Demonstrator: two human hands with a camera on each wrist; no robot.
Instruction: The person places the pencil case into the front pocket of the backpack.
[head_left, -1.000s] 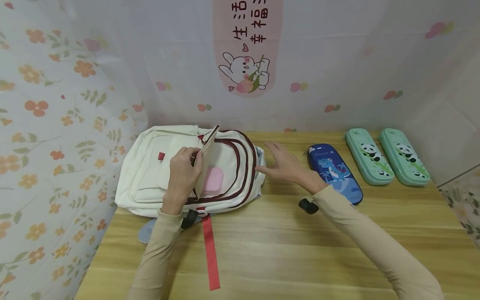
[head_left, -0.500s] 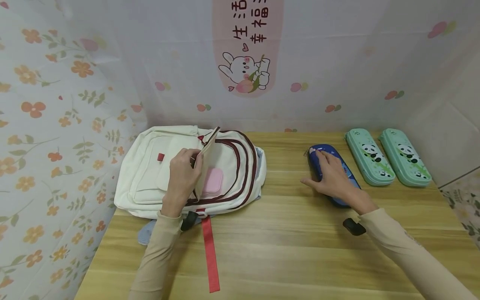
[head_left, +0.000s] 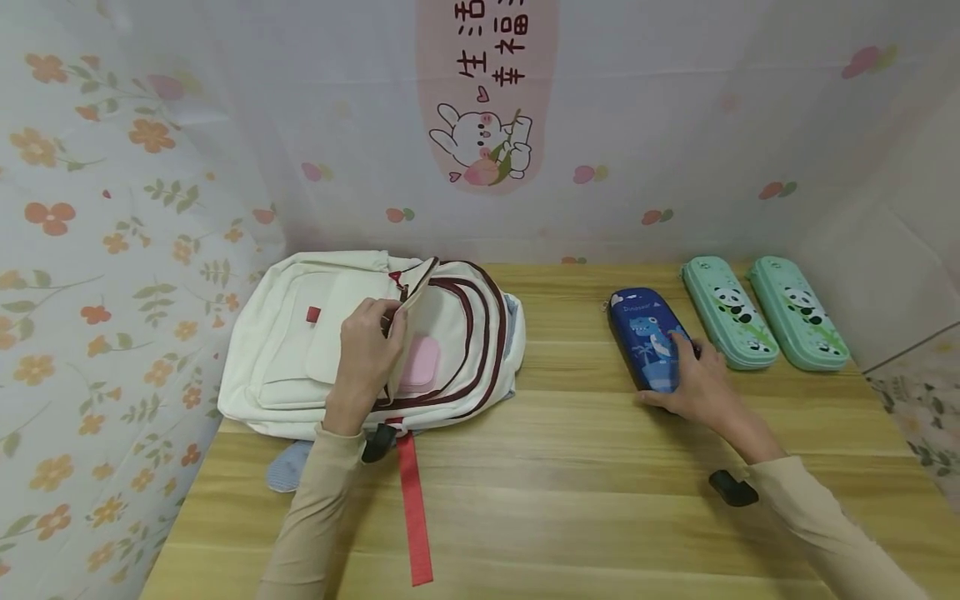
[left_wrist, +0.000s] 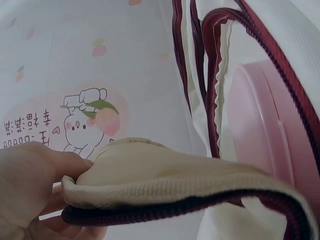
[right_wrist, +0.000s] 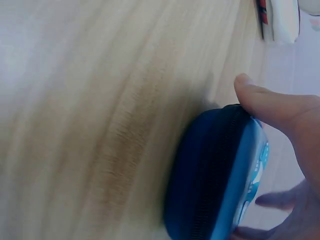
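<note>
A white backpack (head_left: 292,333) with dark red zips lies on the table, its front pocket unzipped. My left hand (head_left: 369,342) pinches the pocket's flap (left_wrist: 165,172) and holds it raised. Inside the pocket opening sits a pink rounded case (head_left: 422,364), close by in the left wrist view. My right hand (head_left: 697,383) grips the near end of a blue dinosaur pencil case (head_left: 647,340), thumb on the left side and fingers on the right. The right wrist view shows the thumb against the edge of the pencil case (right_wrist: 215,165); its near end is partly hidden in the head view.
Two green panda pencil cases (head_left: 729,312) (head_left: 801,315) lie side by side at the right rear. A red strap (head_left: 414,508) trails from the backpack toward the table's front. Printed cloth (head_left: 637,125) hangs behind the wooden table (head_left: 570,483).
My right hand has moved from beside the backpack to the right, over the blue pencil case, and now holds its near end. That case has turned slightly. The left hand keeps the flap raised.
</note>
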